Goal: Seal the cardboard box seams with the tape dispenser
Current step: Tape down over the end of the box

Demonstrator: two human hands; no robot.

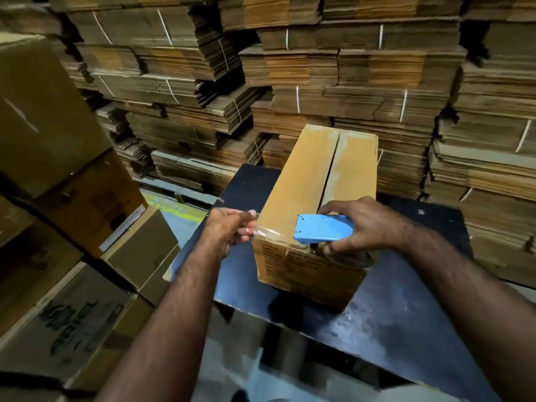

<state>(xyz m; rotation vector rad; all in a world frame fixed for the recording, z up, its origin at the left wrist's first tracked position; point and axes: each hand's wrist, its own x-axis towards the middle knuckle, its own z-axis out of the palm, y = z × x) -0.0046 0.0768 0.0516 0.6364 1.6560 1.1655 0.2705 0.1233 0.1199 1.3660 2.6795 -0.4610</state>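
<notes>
While the cardboard box (pixel 313 204) sits lengthwise on the dark tabletop (pixel 406 314), its top flaps meet in a seam running away from the person, with shiny clear tape laid along it. At the box's near top edge the right hand (pixel 368 227) has its grip wrapped around a blue tape dispenser (pixel 322 229), fingers over the top and thumb underneath, the tool resting on the edge. A strip of clear tape (pixel 266 232) stretches leftward from it along that edge to the left hand (pixel 232 227), whose curled fingers pinch the free end just past the box's near left corner. Bundles of flattened cardboard (pixel 319 68), tied with white string, are stacked high behind. Closed cartons (pixel 58 198) stand piled to the left.
</notes>
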